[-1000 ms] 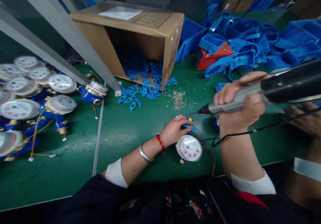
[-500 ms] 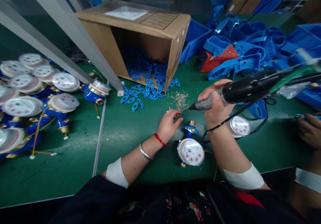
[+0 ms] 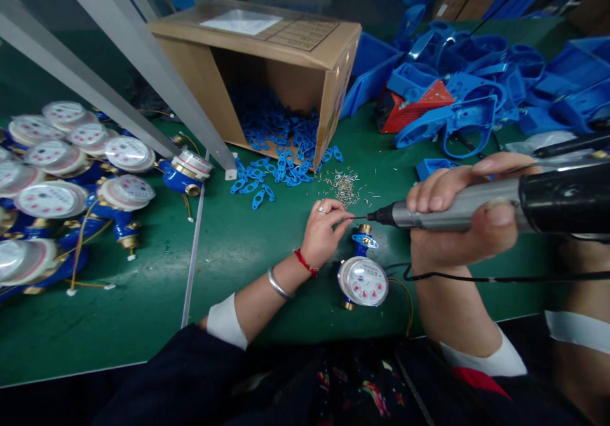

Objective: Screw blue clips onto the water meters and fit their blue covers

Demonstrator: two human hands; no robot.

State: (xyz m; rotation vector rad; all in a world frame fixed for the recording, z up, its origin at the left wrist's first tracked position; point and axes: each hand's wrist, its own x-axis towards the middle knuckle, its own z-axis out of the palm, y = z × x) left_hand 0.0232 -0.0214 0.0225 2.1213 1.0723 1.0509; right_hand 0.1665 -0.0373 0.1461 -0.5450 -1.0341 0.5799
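Observation:
My right hand [image 3: 462,210] is wrapped round a grey and black electric screwdriver [image 3: 490,205], which lies nearly level with its bit pointing left. The fingers of my left hand [image 3: 326,229] are pinched at the tip of that bit; any screw there is too small to make out. Just below the bit, a blue water meter [image 3: 366,281] with a white dial lies on the green table, a blue oval clip [image 3: 365,241] on its upper neck. Loose small screws [image 3: 344,187] are heaped beyond my left hand.
An open cardboard box [image 3: 190,76] spills blue clips [image 3: 281,168]. Several meters [image 3: 52,198] crowd the left, beside grey metal posts [image 3: 166,76]. Blue plastic housings [image 3: 476,89] and a red part [image 3: 417,105] fill the back right. A co-worker's arm [image 3: 579,299] is at right.
The screwdriver has turned level and come closer to the camera, with my right hand shifted right. Its bit now meets my left fingertips. The co-worker's hand is now mostly hidden.

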